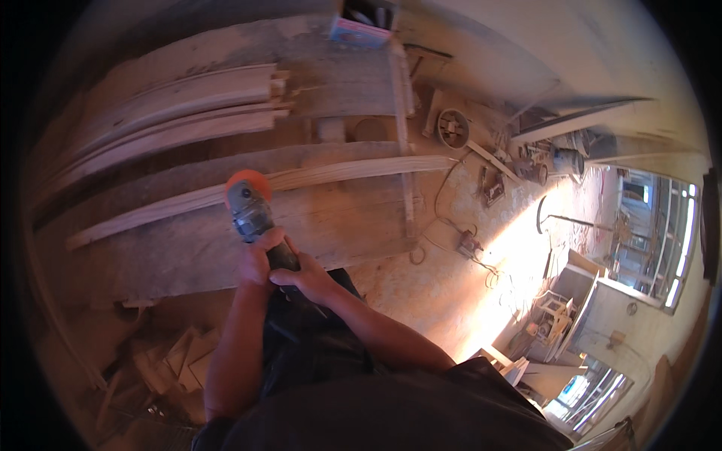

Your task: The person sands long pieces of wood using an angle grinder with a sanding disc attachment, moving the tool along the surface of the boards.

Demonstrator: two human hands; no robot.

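Over the workbench [331,218], near side: a power sander [259,218], grey-bodied with an orange disc [257,181] at its head, sits across a long wooden strip [338,172]. Whether disc and wood actually touch, cannot tell from above.

Both hands are wrapped round the tool. Left hand [258,259] curls about the middle of its body; right hand [304,276] closes on the rear grip, just beside the left, thumb laid along the top. Neither is on the strip.

Handling, as I judge it: sander dense and rigid, weight likely toward the head, prone to tug when running (dust on the casing might make it slick). Best held as here, one hand forward, one at the rear, fingers clear of the disc.

Strip looks light and stiff, though slender enough to flex where it overhangs the workbench's right edge; no clamp visible, so it could skid. Take it by the edges, well away from the disc. Stacked boards [203,98] lie toward the workbench's far side.
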